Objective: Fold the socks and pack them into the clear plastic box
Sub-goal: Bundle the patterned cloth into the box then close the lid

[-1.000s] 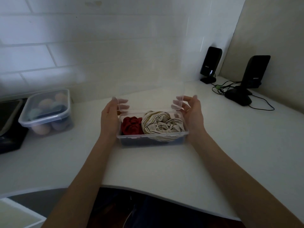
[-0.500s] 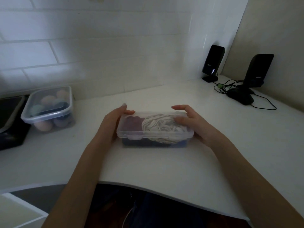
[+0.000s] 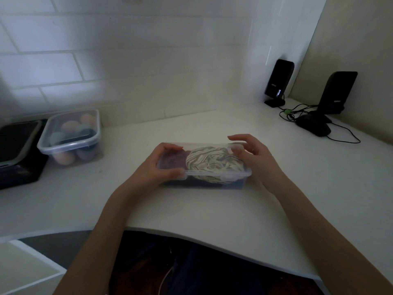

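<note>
Socks are sitting packed inside the clear plastic box (image 3: 204, 184), which is resting near the middle of the white counter (image 3: 212, 209), a little back from its curved front edge. Going from the big things down: the counter is also carrying a second lidded container (image 3: 70, 139) of rounded items off to the left, well apart, and two black speakers (image 3: 278, 81) with their cables at the far right corner. The box is wearing its clear lid (image 3: 212, 172), and through it a striped cream sock bundle (image 3: 212, 162) is showing on the right with a dark red one (image 3: 173, 160) on the left. The left hand (image 3: 158, 165) is gripping the box's left end, fingers curled over the far rim and thumb pressing the near rim, probably to seat the lid there. The right hand (image 3: 253, 154) is hovering at the right end, fingers loosely curled and apart; whether they are touching the lid cannot be told. Judging by this, only closing the lid remains.
</note>
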A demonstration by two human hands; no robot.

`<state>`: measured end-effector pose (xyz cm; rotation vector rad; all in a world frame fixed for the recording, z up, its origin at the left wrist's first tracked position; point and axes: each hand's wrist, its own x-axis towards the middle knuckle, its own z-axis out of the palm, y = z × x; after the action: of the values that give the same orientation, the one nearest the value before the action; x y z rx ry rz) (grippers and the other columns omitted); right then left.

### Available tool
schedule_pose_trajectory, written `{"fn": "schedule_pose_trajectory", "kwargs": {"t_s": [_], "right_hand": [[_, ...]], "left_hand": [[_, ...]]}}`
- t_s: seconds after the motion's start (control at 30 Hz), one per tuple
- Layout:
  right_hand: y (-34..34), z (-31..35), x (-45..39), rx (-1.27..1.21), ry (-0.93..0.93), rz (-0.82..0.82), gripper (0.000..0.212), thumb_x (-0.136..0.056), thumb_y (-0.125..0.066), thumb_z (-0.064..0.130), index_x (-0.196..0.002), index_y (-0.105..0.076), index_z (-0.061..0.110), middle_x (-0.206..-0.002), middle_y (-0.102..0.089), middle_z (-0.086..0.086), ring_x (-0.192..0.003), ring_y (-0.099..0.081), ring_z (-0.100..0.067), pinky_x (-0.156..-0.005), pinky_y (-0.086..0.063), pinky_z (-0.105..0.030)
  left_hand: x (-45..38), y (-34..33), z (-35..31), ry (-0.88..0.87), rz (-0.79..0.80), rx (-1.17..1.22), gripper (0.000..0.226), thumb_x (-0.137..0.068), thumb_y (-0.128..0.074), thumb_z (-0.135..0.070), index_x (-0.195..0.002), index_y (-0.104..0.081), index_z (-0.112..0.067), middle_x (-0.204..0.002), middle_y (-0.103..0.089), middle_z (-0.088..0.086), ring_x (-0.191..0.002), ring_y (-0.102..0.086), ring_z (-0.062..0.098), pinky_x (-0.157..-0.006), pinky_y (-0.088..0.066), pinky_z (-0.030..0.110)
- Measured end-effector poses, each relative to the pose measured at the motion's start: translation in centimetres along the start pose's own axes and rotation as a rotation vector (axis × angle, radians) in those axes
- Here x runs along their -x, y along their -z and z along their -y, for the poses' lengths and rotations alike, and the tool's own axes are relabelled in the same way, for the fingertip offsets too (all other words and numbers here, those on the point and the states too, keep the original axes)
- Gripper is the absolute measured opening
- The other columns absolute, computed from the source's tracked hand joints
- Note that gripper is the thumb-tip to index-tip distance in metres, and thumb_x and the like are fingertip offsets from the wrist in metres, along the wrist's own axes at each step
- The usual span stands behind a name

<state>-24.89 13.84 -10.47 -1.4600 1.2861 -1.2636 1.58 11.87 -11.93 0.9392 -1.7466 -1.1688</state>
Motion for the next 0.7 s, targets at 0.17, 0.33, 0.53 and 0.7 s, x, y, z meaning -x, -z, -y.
{"fn": "schedule_pose_trajectory", "kwargs": {"t_s": [0.17,0.33,0.53,0.7], "right_hand": [[1.2,-0.3,1.0,0.141,0.034,0.342,0.081,-0.068,-0.064,0.067,-0.137,-0.038,0.034,-0.136,-0.048,0.009,-0.12,-0.054,-0.006,-0.097,-0.047,-0.022],[1.2,-0.2,1.2,0.082,0.046,0.411,0.115,-0.05,-0.079,0.063,-0.145,-0.016,0.041,-0.142,-0.036,0.005,-0.128,-0.045,-0.005,-0.1,-0.044,-0.019],[0.2,-0.5,1.4,0.166,0.132,0.233,0.069,-0.064,-0.072,0.045,-0.128,-0.05,0.029,-0.12,-0.059,0.006,-0.108,-0.059,-0.003,-0.09,-0.05,-0.023],[-0.1,-0.5,1.5,0.18,0.136,0.209,0.061,-0.074,-0.072,0.037,-0.129,-0.047,0.032,-0.125,-0.057,0.006,-0.114,-0.056,-0.004,-0.091,-0.049,-0.02]], "left_hand": [[0.6,0.1,0.1,-0.042,0.028,-0.071,0.071,-0.049,-0.084,-0.028,-0.113,-0.053,-0.025,-0.112,-0.064,-0.022,-0.111,-0.058,0.001,-0.087,-0.043,0.01],[0.8,-0.3,-0.4,0.0,-0.11,-0.123,0.064,-0.055,-0.087,-0.033,-0.112,-0.057,-0.031,-0.111,-0.063,-0.018,-0.099,-0.06,-0.005,-0.08,-0.046,0.009],[1.0,-0.5,-0.4,0.047,-0.151,-0.052,0.058,-0.057,-0.078,-0.042,-0.11,-0.058,-0.03,-0.111,-0.061,-0.011,-0.103,-0.062,0.019,-0.088,-0.055,0.044],[1.0,-0.6,-0.5,0.026,-0.181,-0.108,0.061,-0.06,-0.082,-0.041,-0.114,-0.055,-0.03,-0.112,-0.059,-0.016,-0.102,-0.059,0.004,-0.086,-0.05,0.021]]}}
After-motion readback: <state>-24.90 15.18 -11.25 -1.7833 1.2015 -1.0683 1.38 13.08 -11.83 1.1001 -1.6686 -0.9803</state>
